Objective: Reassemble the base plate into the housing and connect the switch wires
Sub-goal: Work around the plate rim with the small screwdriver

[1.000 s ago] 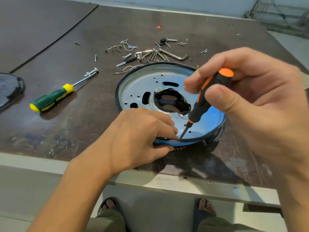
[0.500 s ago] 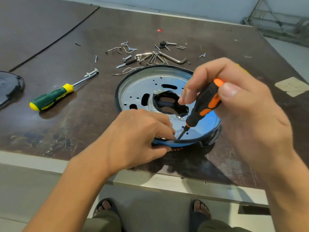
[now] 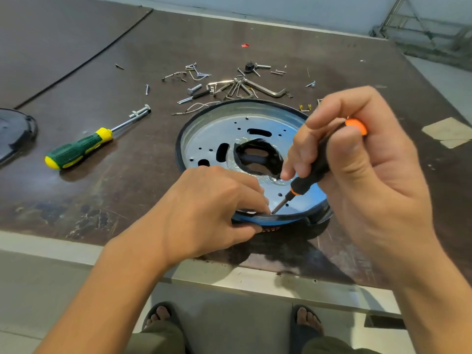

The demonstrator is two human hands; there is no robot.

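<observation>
Table (image 3: pixel 127 200) carries the round base plate (image 3: pixel 217 139), lying flat inside the black housing (image 3: pixel 178 149) near the front edge, I think so that both hands reach it. Left hand (image 3: pixel 204 210) pinches the near rim of the plate, probably to steady it. Right hand (image 3: pixel 370 175) is closed around the orange-black screwdriver (image 3: pixel 314 169). Its long axis slants from upper right down to lower left, and the tip points at the near rim, just beside the left fingers. Switch wires are not visible to me.
</observation>
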